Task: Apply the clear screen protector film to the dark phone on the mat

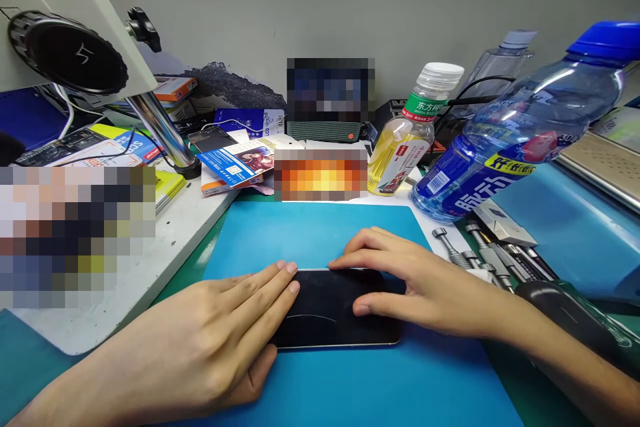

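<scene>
A black smartphone (330,310) lies flat, screen up, on a blue work mat (310,233). My left hand (220,333) rests on the phone's left end, fingers stretched along its top left corner and thumb at its lower left edge. My right hand (415,280) lies over the phone's right part. Its fingers are spread flat along the top edge and its thumb presses on the screen. Both hands steady the phone against the mat.
A microscope stand (165,127) rises at the left over a white base (150,267). At the back stand a small yellow drink bottle (405,140) and a large tilted blue-capped water bottle (520,127). Metal tools (480,250) lie right of the mat. Cards and boxes clutter the back left.
</scene>
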Motion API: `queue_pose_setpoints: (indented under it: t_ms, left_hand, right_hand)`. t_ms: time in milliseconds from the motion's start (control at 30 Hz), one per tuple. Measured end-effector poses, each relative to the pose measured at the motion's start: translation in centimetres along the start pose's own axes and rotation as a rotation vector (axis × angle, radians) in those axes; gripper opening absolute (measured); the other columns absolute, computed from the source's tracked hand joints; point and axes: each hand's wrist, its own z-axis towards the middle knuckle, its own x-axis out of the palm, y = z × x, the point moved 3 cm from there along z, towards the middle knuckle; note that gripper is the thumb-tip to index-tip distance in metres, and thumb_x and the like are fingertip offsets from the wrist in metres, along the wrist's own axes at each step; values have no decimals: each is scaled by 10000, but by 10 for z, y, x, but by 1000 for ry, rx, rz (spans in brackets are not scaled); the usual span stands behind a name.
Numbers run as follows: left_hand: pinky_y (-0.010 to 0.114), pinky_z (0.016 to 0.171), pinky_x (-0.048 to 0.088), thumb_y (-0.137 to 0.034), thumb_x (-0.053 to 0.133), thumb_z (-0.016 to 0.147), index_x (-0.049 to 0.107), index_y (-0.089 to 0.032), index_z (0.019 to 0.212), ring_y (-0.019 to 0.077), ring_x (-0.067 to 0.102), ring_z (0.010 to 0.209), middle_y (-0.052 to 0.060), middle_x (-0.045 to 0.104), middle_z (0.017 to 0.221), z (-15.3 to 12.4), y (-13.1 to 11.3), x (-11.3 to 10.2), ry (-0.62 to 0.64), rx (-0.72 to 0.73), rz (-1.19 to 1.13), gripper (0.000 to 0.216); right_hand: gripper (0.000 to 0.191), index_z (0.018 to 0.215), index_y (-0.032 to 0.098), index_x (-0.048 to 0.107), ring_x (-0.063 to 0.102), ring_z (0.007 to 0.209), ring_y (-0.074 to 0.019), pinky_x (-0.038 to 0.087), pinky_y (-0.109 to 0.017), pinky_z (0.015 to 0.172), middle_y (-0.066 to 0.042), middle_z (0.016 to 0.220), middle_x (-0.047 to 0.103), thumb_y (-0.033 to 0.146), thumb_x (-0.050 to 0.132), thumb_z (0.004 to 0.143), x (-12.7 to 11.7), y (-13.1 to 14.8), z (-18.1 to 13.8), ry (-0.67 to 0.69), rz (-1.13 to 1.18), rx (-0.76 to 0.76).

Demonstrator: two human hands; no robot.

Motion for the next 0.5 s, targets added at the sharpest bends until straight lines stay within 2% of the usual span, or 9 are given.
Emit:
queue_pose_setpoints:
  t_ms: [167, 267, 400, 500]
  left_hand:
    - [383, 955, 747, -87, 495, 1070, 757, 23, 1338, 348, 813, 1261, 199, 814, 1364, 0, 1, -1, -5, 18, 27, 390]
    - [375, 962, 745, -93, 484, 1083, 764, 16, 1334, 337, 813, 1267, 191, 812, 1372, 0, 1, 0, -2, 11, 34, 391]
    - [378, 962, 748, -89, 466, 1106, 763, 8, 1348, 328, 812, 1274, 173, 799, 1402, 1, 0, 1, 4, 4, 52, 395]
    - [385, 948, 754, -103, 462, 1133, 765, -1, 1349, 325, 820, 1261, 161, 810, 1391, 1, 0, 2, 6, 11, 68, 385]
  right_hand:
    - [882, 1547, 204, 692, 689, 1230, -291, 566, -410, 1056, -128, 1376, 712, 683, 942, 850, 8, 6, -1, -18, -148, -164]
    - [1092, 1642, 184, 586, 666, 1276, -329, 565, -457, 1098, -158, 1441, 685, 697, 989, 767, 11, 12, -3, 10, -235, -192]
    - [988, 1693, 205, 507, 653, 1322, -323, 562, -461, 1127, -154, 1493, 669, 526, 960, 875, 10, 15, -5, 29, -292, -169]
    - [929, 1691, 217, 500, 652, 1321, -310, 564, -447, 1130, -139, 1481, 663, 358, 927, 878, 10, 15, -6, 13, -297, -159]
